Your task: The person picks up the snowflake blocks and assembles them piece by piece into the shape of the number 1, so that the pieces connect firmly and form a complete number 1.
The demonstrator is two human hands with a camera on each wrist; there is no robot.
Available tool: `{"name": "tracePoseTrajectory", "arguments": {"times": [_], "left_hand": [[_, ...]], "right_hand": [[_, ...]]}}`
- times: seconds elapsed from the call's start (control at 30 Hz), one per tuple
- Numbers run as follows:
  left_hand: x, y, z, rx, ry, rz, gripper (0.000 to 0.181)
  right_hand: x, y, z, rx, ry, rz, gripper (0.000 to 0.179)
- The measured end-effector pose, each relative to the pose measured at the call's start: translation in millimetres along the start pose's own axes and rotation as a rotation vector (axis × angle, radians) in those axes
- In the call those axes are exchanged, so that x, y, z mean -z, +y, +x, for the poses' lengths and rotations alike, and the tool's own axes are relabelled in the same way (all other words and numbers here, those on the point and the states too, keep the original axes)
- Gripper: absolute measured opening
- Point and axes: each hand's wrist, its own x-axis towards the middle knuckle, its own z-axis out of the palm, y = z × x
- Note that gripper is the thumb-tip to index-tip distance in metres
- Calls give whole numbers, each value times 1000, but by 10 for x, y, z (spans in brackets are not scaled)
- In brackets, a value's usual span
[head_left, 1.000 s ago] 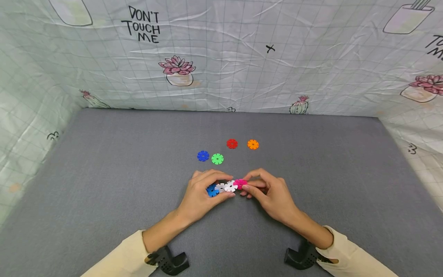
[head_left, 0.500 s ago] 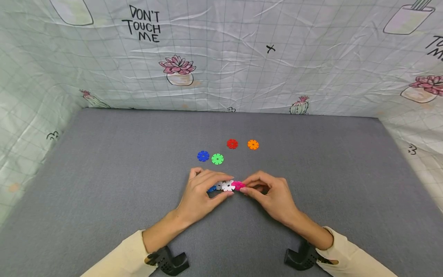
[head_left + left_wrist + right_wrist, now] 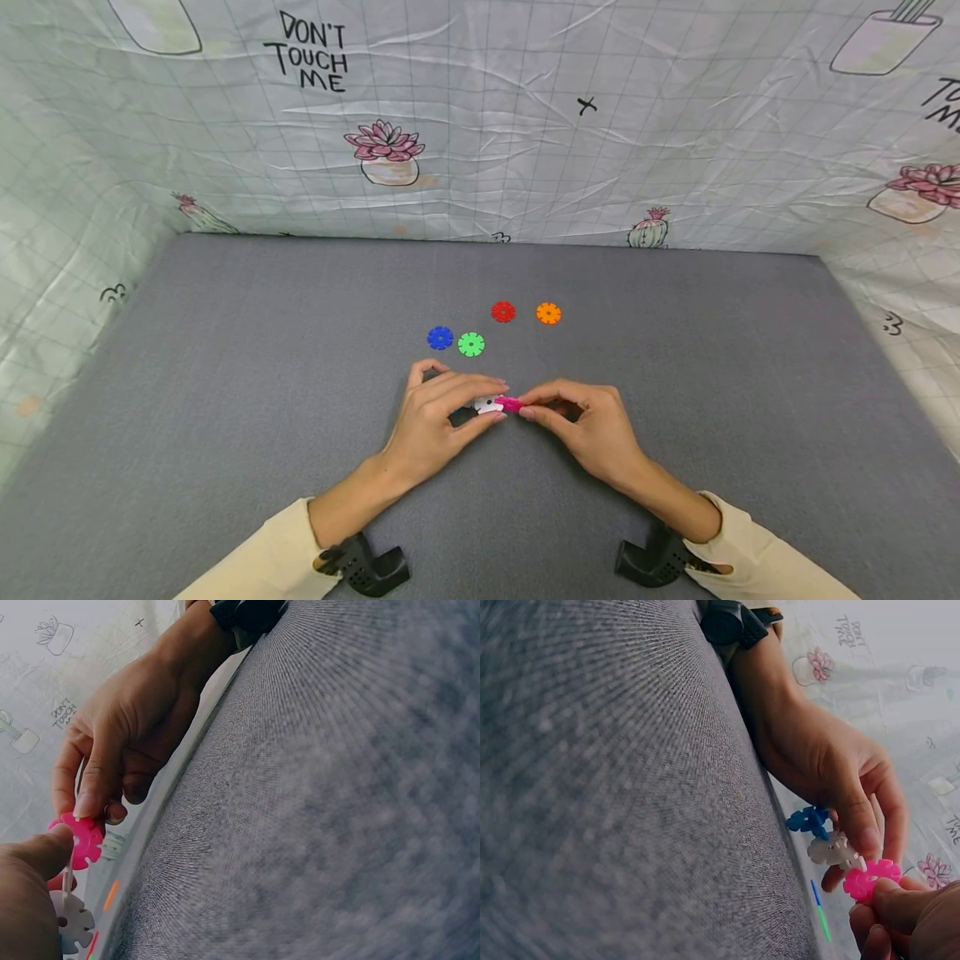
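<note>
It looks booth-like: printed cloth (image 3: 510, 142) screens a table (image 3: 292, 342).

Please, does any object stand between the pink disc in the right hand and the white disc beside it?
Nothing visible does: the pink notched disc, pinched by the right hand, directly touches the white notched disc, which the left hand holds. The loose green disc and loose red disc lie beyond the hands.

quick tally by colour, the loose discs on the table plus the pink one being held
red disc: 1
orange disc: 1
blue disc: 1
green disc: 1
pink disc, held: 1
total: 5
</note>
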Motion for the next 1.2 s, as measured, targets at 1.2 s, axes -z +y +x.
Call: {"name": "tracePoseTrajectory", "arguments": {"times": [1.2], "left_hand": [[11, 1, -10, 46, 136, -48, 7]], "right_hand": [[169, 35, 198, -81, 84, -141, 12]]}}
